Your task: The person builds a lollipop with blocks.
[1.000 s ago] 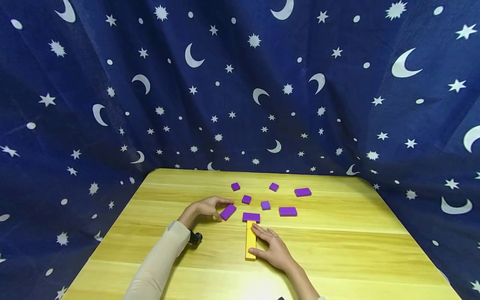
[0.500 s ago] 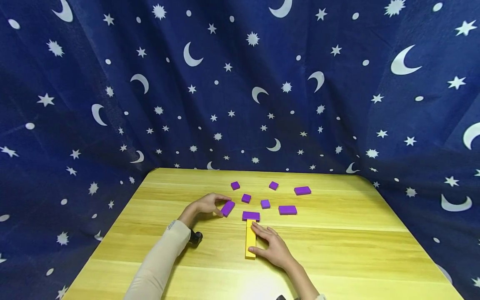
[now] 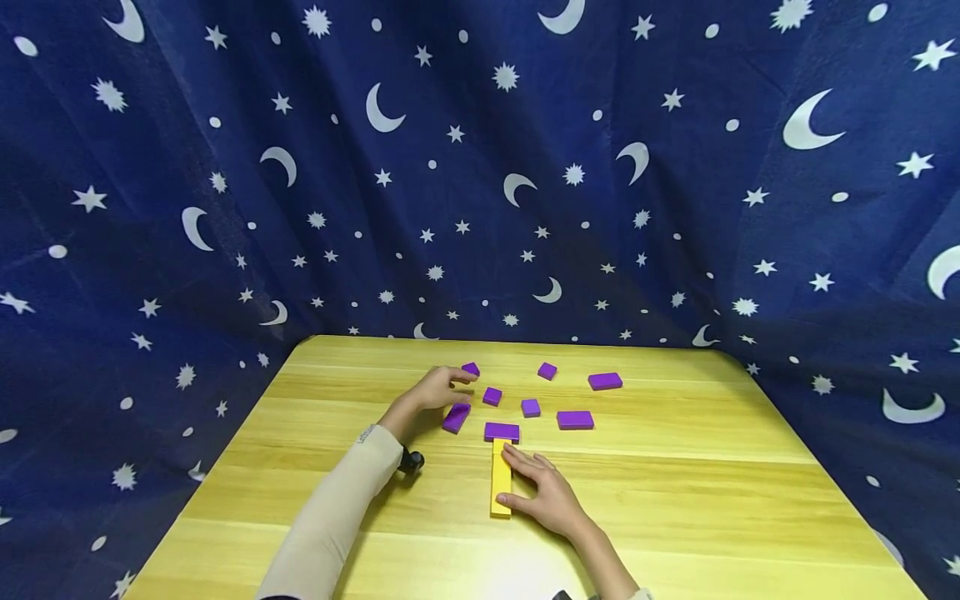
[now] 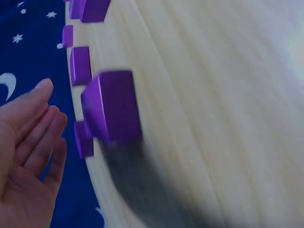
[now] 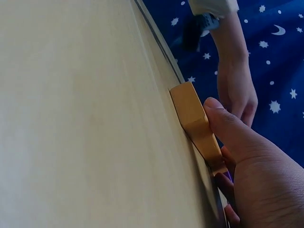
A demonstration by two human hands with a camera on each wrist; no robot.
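Note:
My left hand (image 3: pixel 435 390) reaches over the far-left part of the table with its fingers extended, holding nothing. Just below it lies an oblong purple block (image 3: pixel 455 418), which looms large as a purple block (image 4: pixel 121 107) in the left wrist view. The fingertips overlap a small purple block (image 3: pixel 471 368) behind. My right hand (image 3: pixel 551 497) rests spread beside a yellow strip (image 3: pixel 501 487), thumb touching its near part and fingertips its far part. A seam crosses the strip close to its far end. That end meets another oblong purple block (image 3: pixel 502 432), lying crosswise.
Small purple blocks (image 3: pixel 492 397), (image 3: pixel 531 408) lie mid-table, another purple cube-like block (image 3: pixel 547 372) behind them. To the right are two oblong blocks, a nearer purple one (image 3: pixel 575 421) and a farther purple one (image 3: pixel 605 382). A blue star-patterned curtain (image 3: pixel 480 208) hangs behind the table (image 3: pixel 712 500).
My left hand first turned the oblong purple block slightly and shifted it a little, then let go and moved away toward the back. The right hand stayed at the yellow strip.

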